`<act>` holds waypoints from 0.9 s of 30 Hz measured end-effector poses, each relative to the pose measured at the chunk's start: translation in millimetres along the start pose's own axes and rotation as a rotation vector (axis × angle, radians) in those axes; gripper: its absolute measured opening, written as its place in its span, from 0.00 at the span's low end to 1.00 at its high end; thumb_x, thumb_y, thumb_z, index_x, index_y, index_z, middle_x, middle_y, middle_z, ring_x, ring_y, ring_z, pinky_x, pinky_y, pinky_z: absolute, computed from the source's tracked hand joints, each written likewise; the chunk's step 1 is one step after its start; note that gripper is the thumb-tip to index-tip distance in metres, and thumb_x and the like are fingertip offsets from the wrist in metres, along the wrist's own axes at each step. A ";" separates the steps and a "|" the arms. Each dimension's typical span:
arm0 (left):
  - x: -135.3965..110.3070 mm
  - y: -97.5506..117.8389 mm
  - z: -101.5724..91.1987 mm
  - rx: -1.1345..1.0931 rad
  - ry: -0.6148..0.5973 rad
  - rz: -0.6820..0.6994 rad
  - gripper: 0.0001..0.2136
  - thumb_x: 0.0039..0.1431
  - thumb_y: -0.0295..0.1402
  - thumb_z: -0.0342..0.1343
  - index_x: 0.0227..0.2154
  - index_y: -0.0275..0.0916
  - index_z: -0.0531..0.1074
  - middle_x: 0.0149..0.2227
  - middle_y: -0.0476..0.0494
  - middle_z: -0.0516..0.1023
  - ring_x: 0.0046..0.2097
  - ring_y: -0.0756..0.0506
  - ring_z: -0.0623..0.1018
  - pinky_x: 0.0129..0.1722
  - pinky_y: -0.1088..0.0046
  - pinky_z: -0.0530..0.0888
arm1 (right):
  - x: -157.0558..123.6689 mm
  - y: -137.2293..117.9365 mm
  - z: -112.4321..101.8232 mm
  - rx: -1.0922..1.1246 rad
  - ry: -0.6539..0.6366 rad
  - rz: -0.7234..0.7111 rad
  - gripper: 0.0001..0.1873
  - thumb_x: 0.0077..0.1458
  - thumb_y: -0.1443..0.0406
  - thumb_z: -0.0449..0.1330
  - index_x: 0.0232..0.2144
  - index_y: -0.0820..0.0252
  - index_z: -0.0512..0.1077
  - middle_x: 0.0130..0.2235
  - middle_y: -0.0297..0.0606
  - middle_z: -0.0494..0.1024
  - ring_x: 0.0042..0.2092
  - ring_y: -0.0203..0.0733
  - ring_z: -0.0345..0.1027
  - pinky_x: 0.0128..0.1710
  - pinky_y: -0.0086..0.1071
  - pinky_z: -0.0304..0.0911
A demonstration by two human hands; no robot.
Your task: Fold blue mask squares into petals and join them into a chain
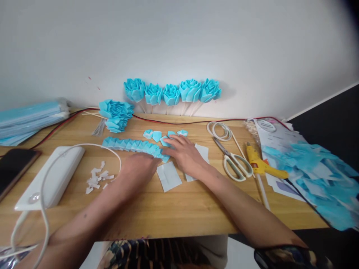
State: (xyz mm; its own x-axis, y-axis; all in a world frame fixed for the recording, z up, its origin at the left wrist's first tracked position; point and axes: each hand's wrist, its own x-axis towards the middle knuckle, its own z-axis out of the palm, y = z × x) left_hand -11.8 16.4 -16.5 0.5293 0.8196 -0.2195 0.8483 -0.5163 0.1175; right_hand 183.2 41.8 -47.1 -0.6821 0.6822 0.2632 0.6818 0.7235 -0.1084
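Note:
A row of overlapping folded blue pieces, like petals (131, 145), lies across the middle of the table. At its right end is my left hand (140, 164), fingers curled together and mostly hidden under the hand; what they grip cannot be made out. My right hand (183, 153) rests with fingers apart, its tips touching the row's end and the loose folded pieces. Several more folded blue pieces (157, 136) sit just beyond the row. A pale unfolded square (169, 176) lies in front of my hands, and another pale sheet (202, 152) is partly under my right wrist.
Blue flowers on sticks (171, 94) lean against the wall; more flowers (114, 112) lie left. Scissors (234, 162), a coiled white cable (220, 130), a yellow glue gun (260, 165) and blue sheets (328, 183) are right. White scraps (97, 178), a power bank (53, 175) and phone (15, 168) are left.

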 end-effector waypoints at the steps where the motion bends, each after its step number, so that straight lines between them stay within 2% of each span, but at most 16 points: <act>1: -0.3 -0.5 0.9 -0.014 0.013 0.013 0.13 0.63 0.28 0.46 0.37 0.37 0.78 0.36 0.35 0.81 0.38 0.38 0.78 0.37 0.65 0.71 | 0.6 -0.4 0.0 -0.008 -0.006 0.007 0.17 0.60 0.74 0.52 0.45 0.53 0.74 0.57 0.40 0.68 0.62 0.52 0.52 0.60 0.50 0.50; 5: -2.0 -2.6 1.8 -0.073 0.069 0.041 0.13 0.62 0.27 0.47 0.35 0.36 0.78 0.34 0.37 0.80 0.37 0.42 0.78 0.38 0.68 0.70 | 2.2 -2.2 -2.9 -0.025 -0.039 0.022 0.16 0.62 0.72 0.51 0.44 0.52 0.75 0.57 0.39 0.68 0.63 0.53 0.51 0.60 0.50 0.48; 11: -3.2 -4.0 -6.1 -0.002 0.053 -0.042 0.16 0.64 0.30 0.44 0.34 0.37 0.78 0.36 0.36 0.81 0.38 0.39 0.78 0.35 0.67 0.70 | 2.7 -2.0 -2.9 -0.020 -0.040 0.024 0.15 0.62 0.71 0.52 0.44 0.53 0.75 0.57 0.41 0.68 0.63 0.54 0.51 0.60 0.50 0.48; 16: -2.0 -1.3 -4.6 -0.069 0.077 -0.024 0.14 0.63 0.30 0.46 0.32 0.37 0.78 0.35 0.38 0.81 0.38 0.41 0.78 0.37 0.69 0.70 | 2.2 -1.4 -0.4 -0.032 -0.020 0.011 0.16 0.62 0.71 0.51 0.44 0.52 0.75 0.56 0.40 0.69 0.62 0.53 0.52 0.60 0.50 0.49; 22: -0.2 5.9 -11.8 -0.047 -0.018 -0.061 0.15 0.64 0.28 0.44 0.34 0.38 0.77 0.40 0.37 0.81 0.40 0.39 0.78 0.36 0.68 0.68 | 2.5 -2.5 -4.3 -0.003 -0.008 0.006 0.18 0.58 0.74 0.51 0.43 0.53 0.75 0.56 0.39 0.70 0.62 0.52 0.53 0.60 0.50 0.49; 24: -0.4 7.1 -13.4 -0.052 0.011 -0.068 0.15 0.64 0.28 0.43 0.35 0.38 0.77 0.41 0.38 0.81 0.40 0.40 0.78 0.36 0.69 0.68 | 0.8 1.9 -10.4 0.058 0.041 0.002 0.21 0.56 0.77 0.50 0.43 0.53 0.75 0.57 0.39 0.70 0.60 0.50 0.57 0.58 0.50 0.52; 27: -1.1 5.5 -11.0 -0.064 0.032 -0.052 0.15 0.64 0.28 0.43 0.36 0.39 0.76 0.39 0.39 0.80 0.39 0.42 0.78 0.34 0.71 0.67 | -5.6 16.6 -23.9 0.166 0.219 0.070 0.25 0.51 0.79 0.49 0.44 0.55 0.74 0.57 0.39 0.71 0.57 0.46 0.62 0.56 0.46 0.56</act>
State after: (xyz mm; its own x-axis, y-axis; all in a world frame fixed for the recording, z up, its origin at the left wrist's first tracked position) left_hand -7.6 15.4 -5.0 0.4837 0.8530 -0.1959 0.8735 -0.4565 0.1689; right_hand 204.7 47.4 -27.4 -0.5493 0.7053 0.4482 0.6602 0.6951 -0.2847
